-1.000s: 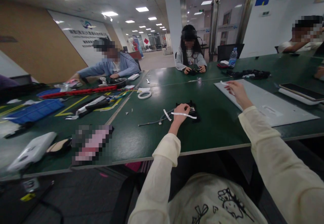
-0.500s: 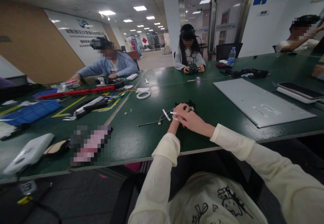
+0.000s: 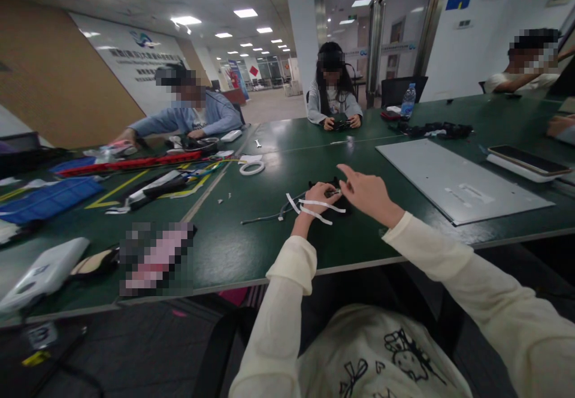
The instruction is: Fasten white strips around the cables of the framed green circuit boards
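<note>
My left hand (image 3: 320, 194) lies in the middle, its fingers curled onto a dark device with black projecting parts (image 3: 335, 182), mostly covered by the hand. Thin white strips (image 3: 322, 204), like tape, lie across the back of that hand and wrist. A grey cable (image 3: 261, 221) runs left from beside the hand over the table. My right hand (image 3: 369, 194) is raised just right of the device, index finger stretched out and the others partly bent. Nothing shows in its grasp.
On the green table (image 3: 251, 254) lie a white tape roll (image 3: 252, 168), a small wrench (image 3: 257, 143), a blue tray (image 3: 51, 199), a white case (image 3: 45, 272) and a grey panel (image 3: 458, 176). A water bottle (image 3: 408, 101) stands farther back. Several people sit around.
My right hand has lifted off my left hand and moved right, its index finger now extended. More of the white strips on my left hand show.
</note>
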The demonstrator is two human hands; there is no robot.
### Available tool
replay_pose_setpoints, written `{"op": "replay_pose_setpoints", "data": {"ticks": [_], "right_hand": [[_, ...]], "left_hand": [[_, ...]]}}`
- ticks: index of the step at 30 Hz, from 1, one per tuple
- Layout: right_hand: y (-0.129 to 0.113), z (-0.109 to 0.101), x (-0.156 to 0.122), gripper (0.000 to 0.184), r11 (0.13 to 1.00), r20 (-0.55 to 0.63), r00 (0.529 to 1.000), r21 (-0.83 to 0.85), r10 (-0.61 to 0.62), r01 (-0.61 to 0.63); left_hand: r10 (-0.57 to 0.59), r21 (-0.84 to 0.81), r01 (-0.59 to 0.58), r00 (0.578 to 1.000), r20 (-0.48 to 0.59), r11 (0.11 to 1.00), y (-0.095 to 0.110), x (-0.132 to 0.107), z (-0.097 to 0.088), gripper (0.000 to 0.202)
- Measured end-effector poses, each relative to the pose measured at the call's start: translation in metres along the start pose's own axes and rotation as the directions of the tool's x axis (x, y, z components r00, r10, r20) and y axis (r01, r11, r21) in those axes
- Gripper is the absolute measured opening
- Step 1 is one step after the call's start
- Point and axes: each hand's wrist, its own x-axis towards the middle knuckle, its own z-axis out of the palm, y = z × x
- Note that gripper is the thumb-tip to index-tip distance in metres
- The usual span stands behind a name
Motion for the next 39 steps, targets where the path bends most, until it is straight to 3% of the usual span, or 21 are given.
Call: {"op": "replay_pose_setpoints", "data": {"ticks": [3,8,11,13,20,26,30,34,39], "right_hand": [[0.059,-0.005,0.025,0.046,0.976,-0.008,0.982,-0.110,0.189,-0.188],[0.161,0.017,0.038,0.050,0.859,0.009,0.892,-0.275,0.451,-0.432],[0.198,0.035,0.031,0.052,0.778,0.009,0.817,-0.312,0.577,-0.546],[0.211,0.044,0.026,0.054,0.762,0.054,0.793,-0.321,0.607,-0.562],[0.221,0.052,0.023,0.056,0.823,0.116,0.843,-0.319,0.525,-0.469],[0.225,0.058,0.025,0.060,0.865,0.146,0.876,-0.298,0.460,-0.404],[0.225,0.061,0.027,0.065,0.875,0.154,0.882,-0.283,0.445,-0.392],[0.214,0.060,0.028,0.070,0.897,0.193,0.890,-0.254,0.413,-0.361],[0.186,0.062,0.027,0.074,0.946,0.234,0.923,-0.181,0.307,-0.268]], "left_hand": [[-0.002,-0.002,0.002,1.000,-0.001,1.000,-0.001,0.000,-0.001,0.031],[0.012,0.034,-0.014,0.999,0.040,0.999,-0.005,0.001,-0.006,0.035],[0.068,0.049,-0.072,0.994,0.082,0.996,-0.006,0.001,-0.009,0.034],[0.089,0.053,-0.094,0.993,0.084,0.994,-0.006,0.000,-0.009,0.032],[0.103,0.062,-0.106,0.993,0.055,0.992,-0.005,0.000,-0.010,0.026],[0.156,-0.046,-0.155,0.987,0.024,0.987,-0.009,0.002,-0.010,0.022],[0.204,-0.133,-0.210,0.977,-0.056,0.969,-0.008,0.006,-0.016,0.021],[0.199,-0.203,-0.225,0.970,-0.141,0.953,-0.008,0.009,-0.028,0.024],[0.081,-0.298,-0.138,0.978,-0.194,0.945,-0.010,0.012,-0.047,0.029]]}}
